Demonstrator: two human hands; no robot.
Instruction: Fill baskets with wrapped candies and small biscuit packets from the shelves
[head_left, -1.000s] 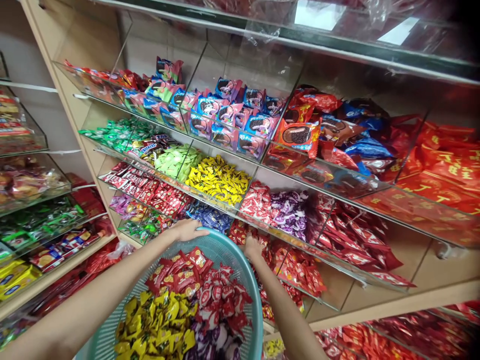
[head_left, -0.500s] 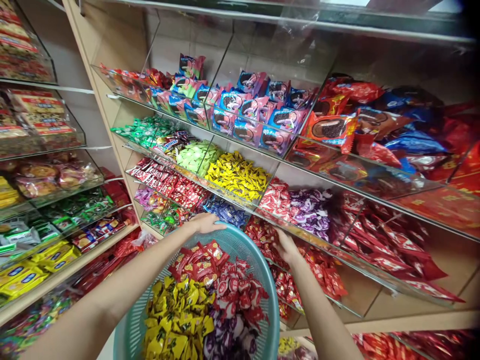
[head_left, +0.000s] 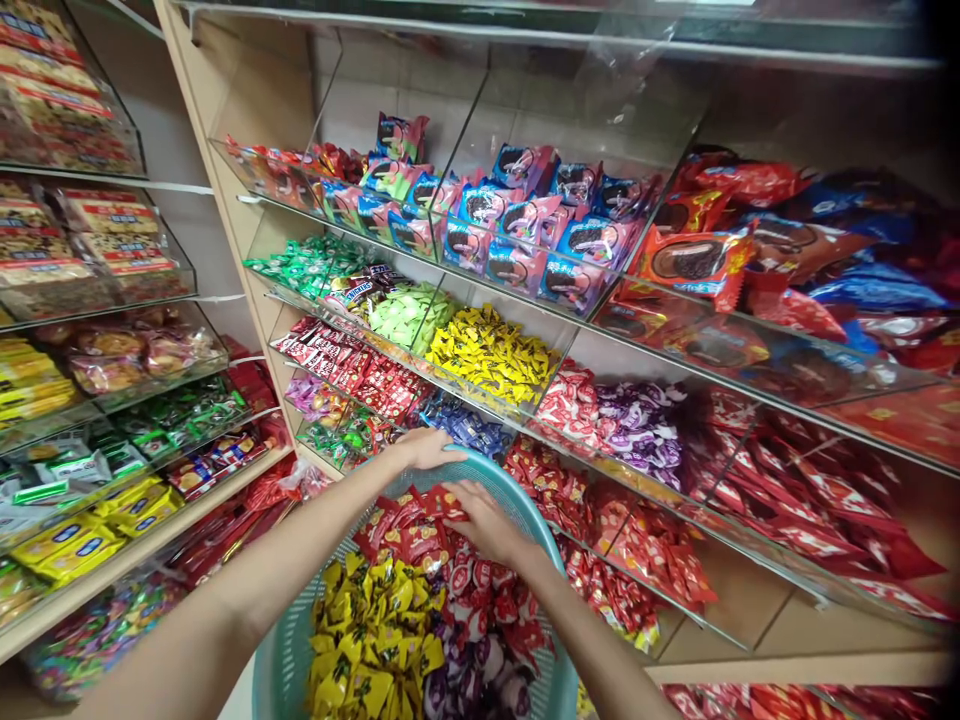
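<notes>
A teal plastic basket [head_left: 536,510] stands tilted below me, with yellow-wrapped candies [head_left: 367,640], purple-and-white candies [head_left: 480,680], red-and-white twist-wrapped candies [head_left: 487,600] and flat red candy packets [head_left: 405,530] in it. My left hand [head_left: 427,449] is closed on the far rim of the basket. Inside the basket, my right hand [head_left: 484,515] hangs over the flat red packets, its fingers curled on red candy packets; the palm side is hidden.
Slanted shelves with clear dividers face me, holding yellow candies [head_left: 491,352], red candy packets [head_left: 544,480], purple candies [head_left: 641,425] and wrapped cookies [head_left: 690,262]. The lower shelf's clear front edge [head_left: 660,585] juts out beside the basket. More snack shelves [head_left: 112,270] stand at left.
My right hand has moved from the red packets on the shelf, leftward into the basket. My left hand stays on the rim. The view has shifted slightly left.
</notes>
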